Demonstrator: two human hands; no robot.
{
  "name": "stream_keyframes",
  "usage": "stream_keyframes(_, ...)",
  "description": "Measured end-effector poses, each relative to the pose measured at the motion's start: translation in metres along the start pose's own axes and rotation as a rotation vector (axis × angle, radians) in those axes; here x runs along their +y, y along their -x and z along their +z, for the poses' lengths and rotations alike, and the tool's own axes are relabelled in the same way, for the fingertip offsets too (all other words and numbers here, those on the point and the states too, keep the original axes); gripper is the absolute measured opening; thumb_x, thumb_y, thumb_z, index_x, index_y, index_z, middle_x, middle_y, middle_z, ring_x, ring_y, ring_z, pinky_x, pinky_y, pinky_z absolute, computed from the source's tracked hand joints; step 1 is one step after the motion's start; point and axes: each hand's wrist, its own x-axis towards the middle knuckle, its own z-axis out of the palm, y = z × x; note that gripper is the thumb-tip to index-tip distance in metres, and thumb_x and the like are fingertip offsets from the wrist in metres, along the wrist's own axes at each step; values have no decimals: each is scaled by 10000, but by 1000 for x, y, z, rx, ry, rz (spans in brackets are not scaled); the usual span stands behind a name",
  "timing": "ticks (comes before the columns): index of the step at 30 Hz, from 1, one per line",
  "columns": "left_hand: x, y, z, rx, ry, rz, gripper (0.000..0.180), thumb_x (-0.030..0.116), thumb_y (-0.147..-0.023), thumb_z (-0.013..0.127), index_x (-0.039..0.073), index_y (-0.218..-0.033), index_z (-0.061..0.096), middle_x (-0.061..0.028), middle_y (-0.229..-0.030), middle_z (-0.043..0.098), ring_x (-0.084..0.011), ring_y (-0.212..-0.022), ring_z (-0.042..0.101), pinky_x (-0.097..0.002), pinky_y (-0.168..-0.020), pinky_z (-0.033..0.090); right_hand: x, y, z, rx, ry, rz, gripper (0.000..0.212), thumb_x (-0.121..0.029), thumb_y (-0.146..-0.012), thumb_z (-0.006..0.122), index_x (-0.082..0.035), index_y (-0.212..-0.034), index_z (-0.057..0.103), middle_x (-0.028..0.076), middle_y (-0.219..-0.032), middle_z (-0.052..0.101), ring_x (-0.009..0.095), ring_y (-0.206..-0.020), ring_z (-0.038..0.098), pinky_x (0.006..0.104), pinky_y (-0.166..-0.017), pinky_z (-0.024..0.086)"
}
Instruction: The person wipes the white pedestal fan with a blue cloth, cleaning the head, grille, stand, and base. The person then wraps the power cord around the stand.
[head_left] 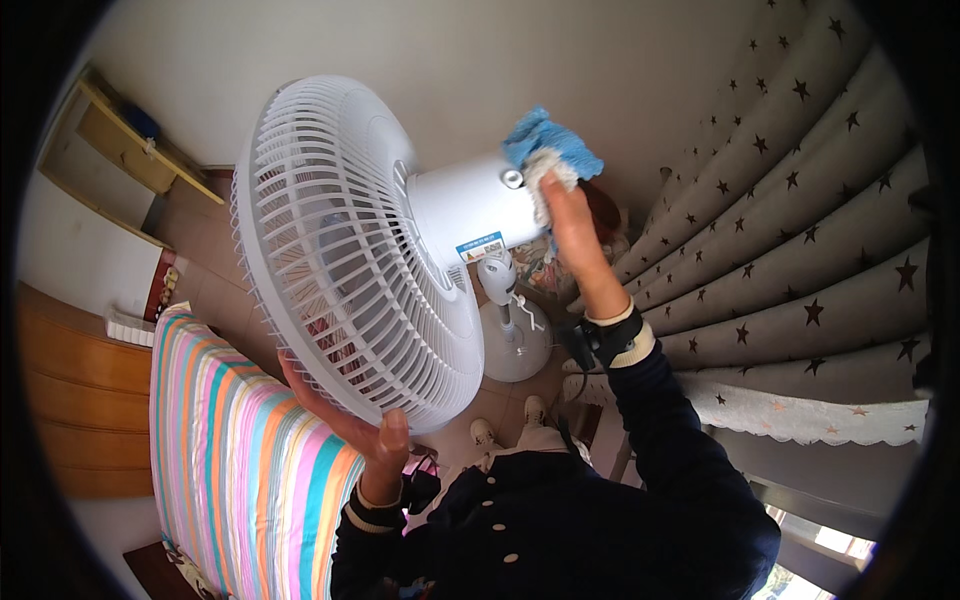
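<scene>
Above the striped mattress (240, 450), left hand (375, 435) fingers gripping white fan (340, 250) grille, right hand (570, 225) fingers pressing blue cloth (545, 145) on motor housing

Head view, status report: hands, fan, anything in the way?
Left hand grips lower rim of white fan grille. Right hand presses blue cloth on motor housing. Nothing blocking; star-print curtain close at right.

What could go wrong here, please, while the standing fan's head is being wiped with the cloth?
The left hand grips only the lower rim of the white fan grille, so its fingertips might slip between the thin ribs. The right hand presses the blue cloth against the motor housing high above the round base; a hard push might tip the stand.
</scene>
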Motion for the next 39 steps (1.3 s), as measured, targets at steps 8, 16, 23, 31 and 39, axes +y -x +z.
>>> stream_keyframes(8,4,-1,2,11,-37,47,1103,547,-733,634,-3,-1463,16,-232,-1456,160,-362,-1350,233,-498,-1079,258,44,38,13,81,536,-657,483,-268,-974,451,-25,-1384,375,162,-1432,332,384,-1282,324,471,-1079,257)
stream_keyframes(16,8,0,3,10,-67,43,1103,567,-737,632,0,-1466,29,-236,-1467,163,-364,-1361,225,-504,-1090,245,59,1,12,174,-952,335,479,-403,-1002,341,-49,-1286,496,78,-1254,574,210,-1132,553,336,-983,430)
stream_keyframes(23,3,2,5,35,-97,59,1078,600,-750,588,-6,-1469,59,-242,-1472,154,-383,-1358,232,-516,-1076,269,51,4,23,242,-997,484,449,-402,-1001,330,-81,-1222,553,62,-1218,603,210,-1104,570,337,-960,452)
stream_keyframes(31,3,0,4,34,-112,60,1104,635,-729,606,12,-1467,73,-220,-1443,196,-360,-1339,263,-508,-1066,291,44,5,17,269,-970,448,448,-386,-994,345,-55,-1209,557,67,-1207,614,216,-1095,581,342,-967,443)
stream_keyframes(39,3,-2,4,30,-156,73,1098,664,-737,585,6,-1466,94,-229,-1434,193,-376,-1331,260,-524,-1046,296,52,-10,20,320,-954,458,429,-360,-992,329,-62,-1176,577,71,-1151,637,224,-1045,605,361,-927,471)
